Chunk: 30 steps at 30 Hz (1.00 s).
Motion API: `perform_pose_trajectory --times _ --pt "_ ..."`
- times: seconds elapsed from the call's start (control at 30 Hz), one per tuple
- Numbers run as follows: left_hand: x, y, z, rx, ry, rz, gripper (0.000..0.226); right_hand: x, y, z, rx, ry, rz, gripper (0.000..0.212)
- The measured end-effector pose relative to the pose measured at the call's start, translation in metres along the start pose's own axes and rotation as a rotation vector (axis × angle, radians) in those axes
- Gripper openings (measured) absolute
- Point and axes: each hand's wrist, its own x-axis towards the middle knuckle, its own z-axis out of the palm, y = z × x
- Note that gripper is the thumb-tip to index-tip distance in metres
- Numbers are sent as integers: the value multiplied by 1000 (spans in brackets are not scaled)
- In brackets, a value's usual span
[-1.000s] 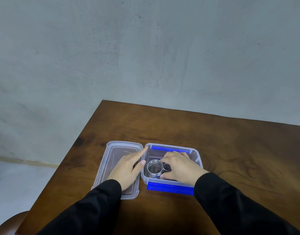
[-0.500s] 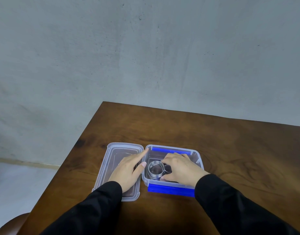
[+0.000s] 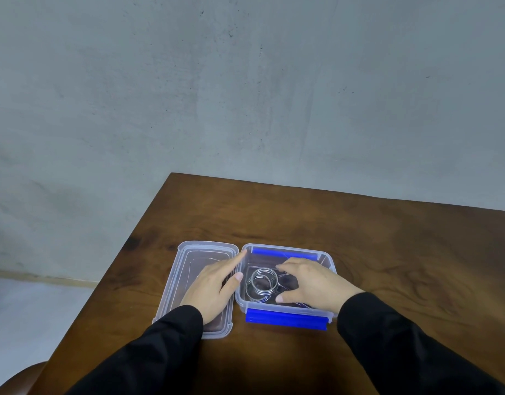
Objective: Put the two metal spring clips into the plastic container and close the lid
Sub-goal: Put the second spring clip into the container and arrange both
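A clear plastic container (image 3: 328, 258) with blue latches on its far and near sides stands open on the wooden table (image 3: 388, 252). Coiled metal spring clips (image 3: 261, 283) lie inside it at the left; their wire legs run right under my hand, and I cannot tell the two apart. My right hand (image 3: 311, 283) hovers over the container's right half with fingers spread, thumb just right of the coil, gripping nothing. The clear lid (image 3: 188, 259) lies upside down beside the container's left wall. My left hand (image 3: 214, 286) rests flat on the lid, fingertips touching the container's left rim.
The table's left edge runs diagonally close to the lid, with the floor below it. A grey wall stands behind the table's far edge. A brown rounded object (image 3: 17, 377), perhaps a seat, shows at the bottom left corner.
My right hand has let go of the coil and spread its fingers, lifting slightly. The spring clips stay in the container. My left hand has stayed on the lid.
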Motion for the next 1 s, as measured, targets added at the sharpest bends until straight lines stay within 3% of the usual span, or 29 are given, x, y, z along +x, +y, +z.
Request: perform_pose_trajectory --times 0.2,1.0 --pt "-1 -1 2 -5 2 -3 49 1 -2 4 -15 15 -10 60" --pt "-1 -3 0 -9 17 21 50 19 -31 4 -159 4 -89 55"
